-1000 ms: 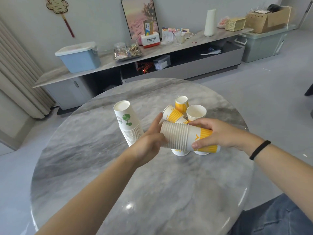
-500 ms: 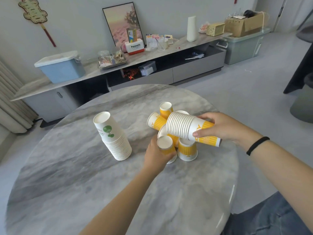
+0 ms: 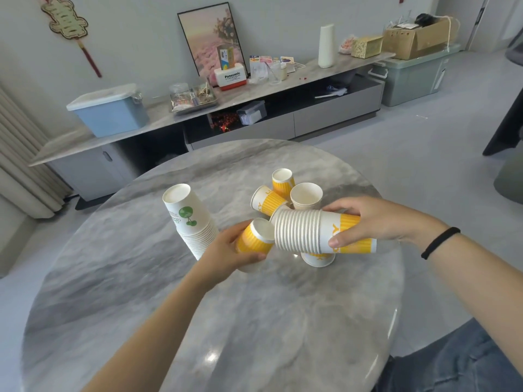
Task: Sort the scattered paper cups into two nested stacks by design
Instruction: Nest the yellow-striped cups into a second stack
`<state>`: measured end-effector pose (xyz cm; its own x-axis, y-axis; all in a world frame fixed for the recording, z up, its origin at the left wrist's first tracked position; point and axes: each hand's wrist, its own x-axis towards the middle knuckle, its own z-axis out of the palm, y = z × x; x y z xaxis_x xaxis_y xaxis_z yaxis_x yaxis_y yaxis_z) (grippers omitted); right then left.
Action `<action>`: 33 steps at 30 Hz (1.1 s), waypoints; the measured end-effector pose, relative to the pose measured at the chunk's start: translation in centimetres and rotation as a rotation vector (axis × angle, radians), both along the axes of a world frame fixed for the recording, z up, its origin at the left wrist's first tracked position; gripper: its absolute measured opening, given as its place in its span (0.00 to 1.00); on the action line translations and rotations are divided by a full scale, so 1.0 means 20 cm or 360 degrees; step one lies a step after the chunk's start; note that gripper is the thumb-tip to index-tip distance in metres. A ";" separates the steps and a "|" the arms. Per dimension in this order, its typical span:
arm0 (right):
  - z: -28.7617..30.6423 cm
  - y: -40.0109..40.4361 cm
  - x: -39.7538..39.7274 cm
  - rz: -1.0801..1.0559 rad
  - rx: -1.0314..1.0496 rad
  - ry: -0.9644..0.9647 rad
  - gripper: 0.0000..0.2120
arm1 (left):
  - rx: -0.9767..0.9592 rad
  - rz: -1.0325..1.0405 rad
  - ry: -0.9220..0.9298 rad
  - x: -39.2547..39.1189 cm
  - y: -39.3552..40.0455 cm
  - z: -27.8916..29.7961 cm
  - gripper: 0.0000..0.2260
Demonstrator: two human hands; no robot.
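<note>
Over the middle of the round grey bench (image 3: 254,321), I was in the step of adding one more yellow cup to my yellow pile. My left hand (image 3: 226,254) had its fingers (image 3: 252,257) wrapped around a single yellow cup (image 3: 254,240), with its small bottom end turned toward the pile. My right hand (image 3: 373,222) held the yellow stack (image 3: 311,234) on its side, fingers curled around the end with the yellow stripes. The single cup was just beside the ribbed end of the pile, maybe touching it. I think the next move needed me to line the cup up straight with that end and slide them together gently, so nothing got squashed. The green tree stack (image 3: 192,222) stood behind my left hand, leaning a bit. Four loose yellow cups (image 3: 283,179) waited behind and under the pile. Half a second before, my left hand was low on the bench, grabbing that cup. Now it was lifted up next to the pile, and the pile had tipped flatter.
</note>
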<state>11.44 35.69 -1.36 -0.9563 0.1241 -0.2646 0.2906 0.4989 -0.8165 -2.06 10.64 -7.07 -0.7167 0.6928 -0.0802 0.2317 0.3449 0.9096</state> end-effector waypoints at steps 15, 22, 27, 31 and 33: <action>-0.01 0.08 -0.02 -0.0315 -0.0178 0.0156 0.29 | 0.0651 0.0651 -0.0759 0.09 0.35 0.14 0.10; -0.05 0.18 0.00 -0.0550 -0.0248 0.0113 0.40 | -0.0209 0.0033 0.0413 0.24 0.51 -0.14 0.22; -0.06 0.20 0.00 -0.0569 -0.0239 0.0105 0.36 | -0.0295 0.0079 0.0748 0.25 0.55 -0.19 0.19; -0.04 0.19 0.00 -0.0509 -0.0226 0.0095 0.32 | -0.0235 0.0142 0.0658 0.26 0.48 -0.18 0.18; -0.03 0.17 0.00 -0.0445 -0.0232 0.0083 0.29 | -0.0186 0.0191 0.0547 0.26 0.39 -0.14 0.21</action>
<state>11.47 39.10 -1.90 -0.9032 0.3485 -0.2506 0.3560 0.2820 -0.8909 3.07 18.36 -9.97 -0.7911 0.6025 0.1055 0.4677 0.4848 0.7390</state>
